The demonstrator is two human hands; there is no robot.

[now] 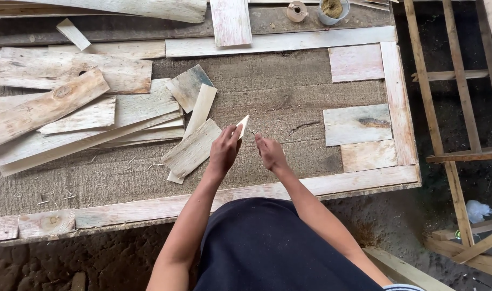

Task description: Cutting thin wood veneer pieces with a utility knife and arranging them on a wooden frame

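1. Head view, counts: two bare hands over the worktable [289, 97]; the left hand [224, 151] pinches one small pale wood sliver [243, 126] by its lower end, so the sliver stands tilted just above the table's middle; the right hand [269, 152] is curled with fingertips drawn together, just beside the sliver but not touching it; whether it pinches something thin I cannot tell.
2. Counts of boards: one loose pile of thin wood slats [89, 116] on the left, roughly a dozen, overlapping too much for an exact count; three flat rectangular veneer pieces [357, 124] lie apart on the right, inside the pale border strips [398, 102] edging the table.
3. Around: a small spool [297, 11] and one grey cup [332, 11] of brownish stuff stand at the far edge; a wooden lattice frame [451, 97] lies on the dark ground right of the table; nearest slats lie just left of the left hand; thin shavings scatter on the table below the pile.
4. Hidden: the person's dark garment [273, 248] covers the near table edge; the top boards and the cup are cut off by the frame; the right fingertips are too small to make out.
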